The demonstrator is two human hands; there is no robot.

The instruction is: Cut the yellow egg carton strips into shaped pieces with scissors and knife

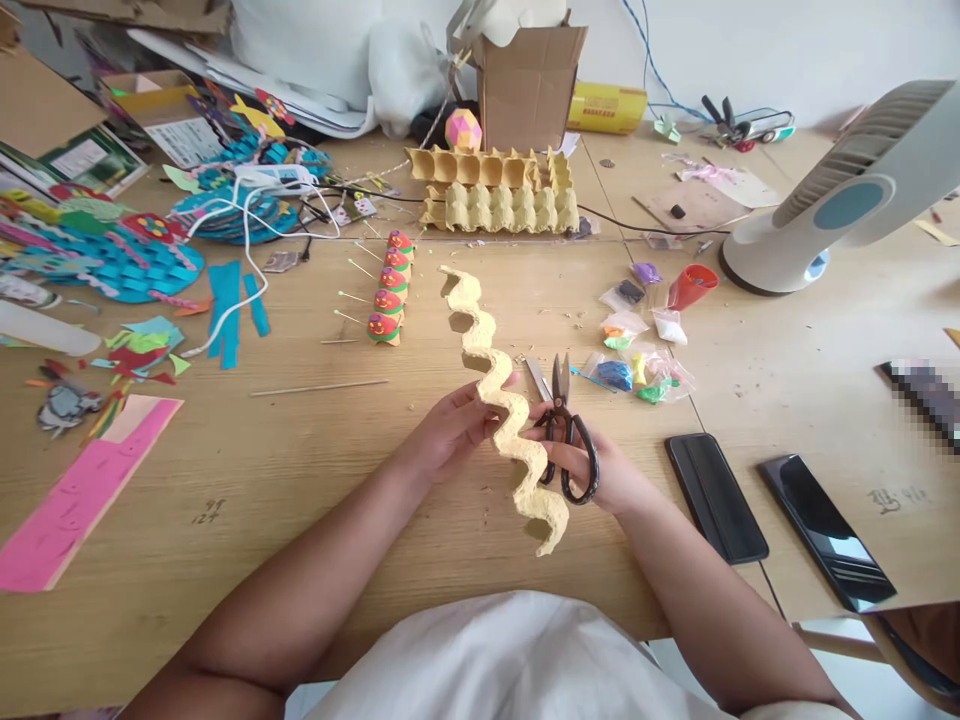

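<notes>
My left hand (450, 430) pinches a long wavy strip of yellow egg-carton cups (499, 395) near its middle, holding it just above the wooden table (300, 470). My right hand (592, 470) grips black-handled scissors (564, 425), fingers through the loops, blades parted and pointing away beside the strip. A painted caterpillar made of carton cups (390, 290) with pin-like sticks lies further out.
Two yellow egg cartons (495, 190) and a cardboard box (529, 85) stand at the back. Clay bags (637, 370) and a red cup (690, 285) lie to the right, with two phones (716, 495) and a white fan (847, 190). Coloured paper crafts (112, 260) cover the left.
</notes>
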